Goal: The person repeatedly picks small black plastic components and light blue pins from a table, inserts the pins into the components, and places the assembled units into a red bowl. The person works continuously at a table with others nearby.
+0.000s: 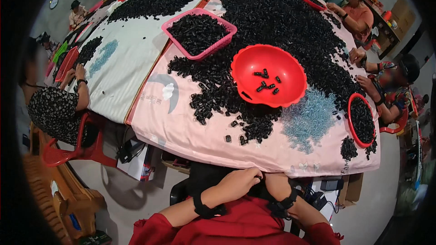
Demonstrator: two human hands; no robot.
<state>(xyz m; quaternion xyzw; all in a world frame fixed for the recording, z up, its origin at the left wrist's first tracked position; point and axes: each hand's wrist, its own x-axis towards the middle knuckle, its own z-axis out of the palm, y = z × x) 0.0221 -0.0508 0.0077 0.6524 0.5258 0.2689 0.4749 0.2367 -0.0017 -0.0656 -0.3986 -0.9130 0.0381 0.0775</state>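
Note:
Both my hands are close together at the table's front edge, low over my lap. My left hand (244,182) is curled closed, with a small dark bit showing at its fingertips that I cannot make out. Beside it, my right hand (277,185) points toward the table edge, its fingers hidden from view. In front of them, a red scalloped bowl (245,61) holds several small black cylindrical parts (265,84). Black parts (259,129) lie loose nearer to me, next to a heap of small clear bluish pieces (309,118).
A pink basket (230,35) full of black parts stands beyond the bowl. A large black pile (281,18) covers the far table. At the right is a red oval basket (349,113). Other people sit on both sides; a red chair (59,155) stands left.

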